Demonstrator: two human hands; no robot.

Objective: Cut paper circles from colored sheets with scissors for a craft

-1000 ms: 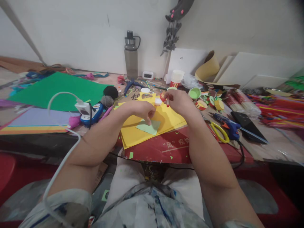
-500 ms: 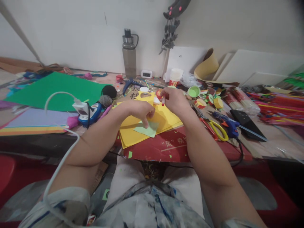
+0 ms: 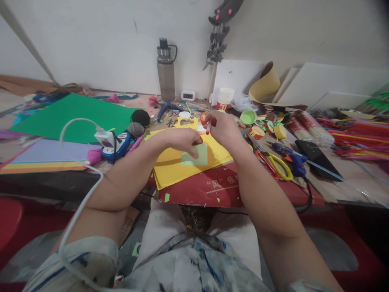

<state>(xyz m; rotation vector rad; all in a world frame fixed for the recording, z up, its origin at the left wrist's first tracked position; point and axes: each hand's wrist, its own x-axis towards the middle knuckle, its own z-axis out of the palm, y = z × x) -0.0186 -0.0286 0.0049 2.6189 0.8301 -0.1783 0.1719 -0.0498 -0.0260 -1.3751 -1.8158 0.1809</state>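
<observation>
A small pale green square of paper [image 3: 201, 157] rests over yellow sheets [image 3: 170, 172]. My left hand [image 3: 186, 142] has its thumb on the square's face and its fingers curled near the far edge; the underside is hidden. My right hand [image 3: 224, 126] is closed around a white pen with a red end [image 3: 208, 129], its red end pointing down over the yellow sheets. Behind the right hand are a small red tub [image 3: 203, 118] and a white round piece [image 3: 201, 129]. Beneath the yellow sheets lies a red board [image 3: 194, 194] with white lettering.
Scissors with yellow handles [image 3: 281, 167], a blue glue gun [image 3: 296, 161] and a black phone [image 3: 317, 160] lie to the right. A grey bottle [image 3: 166, 77] stands by the wall. Green card [image 3: 73, 117] lies left, near a blue-and-white power socket [image 3: 117, 146] whose white cable [image 3: 82, 202] crosses my left arm.
The pale green square has shifted slightly up and right and turned, its edges now straighter to me. My left hand moved right with it. My right hand keeps the pen almost in place.
</observation>
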